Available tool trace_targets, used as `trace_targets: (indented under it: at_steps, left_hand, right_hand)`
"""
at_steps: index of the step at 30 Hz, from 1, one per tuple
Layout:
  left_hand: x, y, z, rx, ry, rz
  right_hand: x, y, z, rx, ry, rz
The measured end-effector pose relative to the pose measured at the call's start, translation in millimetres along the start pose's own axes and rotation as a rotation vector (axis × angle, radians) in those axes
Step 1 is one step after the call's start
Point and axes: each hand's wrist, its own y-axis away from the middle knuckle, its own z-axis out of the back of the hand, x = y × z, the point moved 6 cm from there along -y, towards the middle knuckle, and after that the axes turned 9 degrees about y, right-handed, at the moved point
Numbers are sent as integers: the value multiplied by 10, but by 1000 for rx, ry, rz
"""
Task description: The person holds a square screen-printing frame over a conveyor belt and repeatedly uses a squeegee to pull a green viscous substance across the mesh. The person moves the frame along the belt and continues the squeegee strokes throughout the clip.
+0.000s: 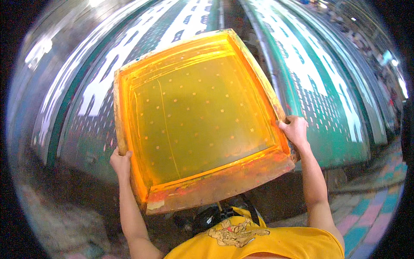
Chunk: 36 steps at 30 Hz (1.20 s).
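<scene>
Between both hands I hold a large screen printing frame (202,108), tilted, in front of my body. Its wooden rim is smeared with orange, and its olive-yellow mesh carries rows of small pale dots. My left hand (120,162) is closed on the frame's left edge near the lower corner. On the right edge, a little higher, my right hand (296,130) grips with the thumb on the upper side. The fingers beneath the frame are mostly hidden. A piece of pale tape (155,205) sticks to the near side of the rim.
Long green printing tables (340,151) run away on both sides, with white and patterned strips (297,56) lying on them. A dark gap with a pale rail (264,47) separates them. At the lower right the floor (366,218) has pink and blue tiles.
</scene>
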Motion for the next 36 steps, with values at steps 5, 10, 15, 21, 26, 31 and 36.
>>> trace_targets:
  at_steps: [5,10,15,21,26,31,36]
  left_hand:
    - [145,1071,290,-222,9,199]
    - [614,1962,797,-457,-9,280]
    - [746,2349,1297,-661,-183,376]
    - [918,2229,1424,-865,-112,401]
    - [835,2151,1043,-1037,-174,385]
    - [754,2052,440,-1055,-238,397]
    - [466,1938,-215,-1077,-182,438]
  right_hand:
    - [112,-483,-516,54,-129,241]
    - [1035,-917,-901,125,-113,559]
    - [2361,-1335,-1220,179,-191,798]
    - [3653,-1988,-1525,181,-206,935]
    - [4110,-2337,-1862,200,-222,1038]
    - [4036,-2751,-2382,211,-177,1057]
    - [3849,-3126,-2730,217,-218,1082]
